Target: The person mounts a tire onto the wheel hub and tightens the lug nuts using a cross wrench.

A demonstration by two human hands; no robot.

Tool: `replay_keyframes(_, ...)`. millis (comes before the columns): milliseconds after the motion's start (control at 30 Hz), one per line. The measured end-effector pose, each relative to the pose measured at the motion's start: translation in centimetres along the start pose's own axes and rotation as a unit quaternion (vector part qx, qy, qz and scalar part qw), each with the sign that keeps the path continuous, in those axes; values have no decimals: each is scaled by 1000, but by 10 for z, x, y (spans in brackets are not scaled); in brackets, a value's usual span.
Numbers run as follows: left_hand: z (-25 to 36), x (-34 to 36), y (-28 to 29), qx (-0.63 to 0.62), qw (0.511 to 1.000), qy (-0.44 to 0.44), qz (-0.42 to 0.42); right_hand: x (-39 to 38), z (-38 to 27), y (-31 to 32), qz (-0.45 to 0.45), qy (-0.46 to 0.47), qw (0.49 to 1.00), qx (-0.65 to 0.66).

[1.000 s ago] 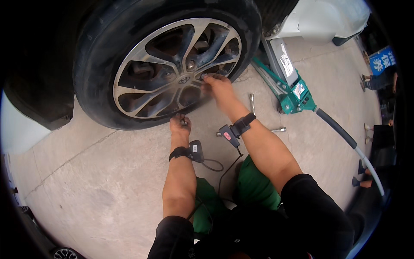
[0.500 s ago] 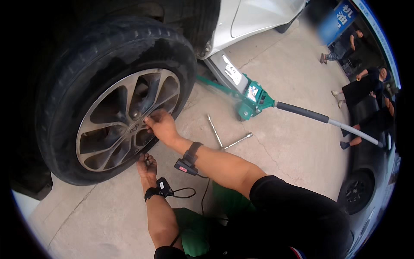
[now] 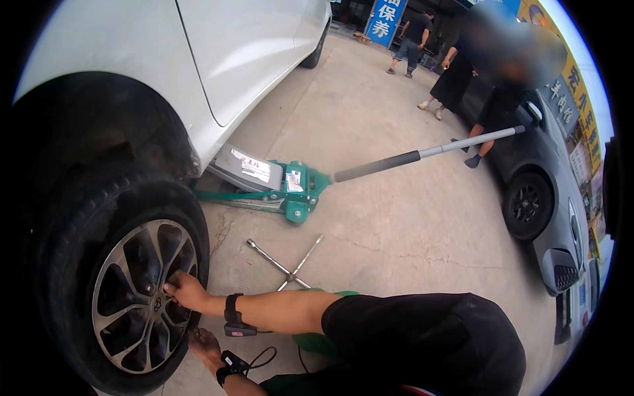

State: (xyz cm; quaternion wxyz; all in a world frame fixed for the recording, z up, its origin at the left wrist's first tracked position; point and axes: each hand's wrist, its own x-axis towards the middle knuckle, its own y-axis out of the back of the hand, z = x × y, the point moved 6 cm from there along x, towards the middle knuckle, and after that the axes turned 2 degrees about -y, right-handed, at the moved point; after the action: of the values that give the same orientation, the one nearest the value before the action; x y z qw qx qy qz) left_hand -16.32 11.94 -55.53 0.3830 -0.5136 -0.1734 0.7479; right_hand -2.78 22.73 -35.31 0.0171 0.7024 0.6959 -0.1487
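At the near left stood a black tyre (image 3: 59,218) on a silver spoked alloy wheel (image 3: 135,300), mounted under the arch of a white car (image 3: 218,59). The right hand (image 3: 183,290) lay against the wheel near its hub, its grip curled with the fingertips pressed between the spokes; whatever small part it pinched there could not be made out. Just below it, the left hand (image 3: 203,344) rested at the lower rim of the wheel beside the tyre, its grip loosely bent, and I could not tell whether it held anything. Both wrists wore black straps with small devices. To the right of the hands, a cross-shaped wheel wrench (image 3: 285,265) lay flat on the concrete floor (image 3: 409,224), apart from both hands. Farther off, a green floor jack (image 3: 271,188) sat under the car's sill, its long handle (image 3: 429,153) slanting up to the right. At the far right stood a grey car (image 3: 561,218), with people standing beyond it.
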Motion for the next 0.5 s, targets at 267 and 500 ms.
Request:
replay_keyframes(267,4,-11,-7,-18,999,25,16,1,0,-8,-19,-18,1000,2)
replay_keyframes(500,4,-10,0,-10,1000,-5,25,-8,-1,-5,-7,-15,1000,7)
